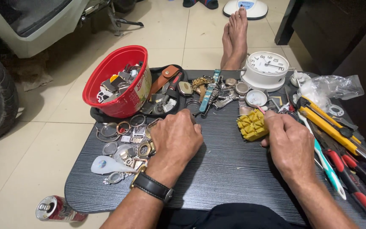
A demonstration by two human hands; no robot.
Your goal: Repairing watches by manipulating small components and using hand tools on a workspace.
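Note:
My left hand [176, 138] rests knuckles-up on the dark low table [225, 169], fingers curled at the edge of a heap of watch cases and rings [126, 140]; whether it holds anything is hidden. A black wristwatch [151, 186] sits on that wrist. My right hand [288, 142] lies beside a yellow block-shaped watch holder [252, 124], with its fingers curled against the block's right side. Watches and watch parts [210, 91] lie just beyond both hands.
A red bowl [111, 70] of parts stands at the back left on a black tray. A white alarm clock [266, 68] stands at the back. Cutters, pliers and a toothbrush [339, 140] crowd the right. A can [58, 208] lies on the floor, bare feet [235, 36] beyond.

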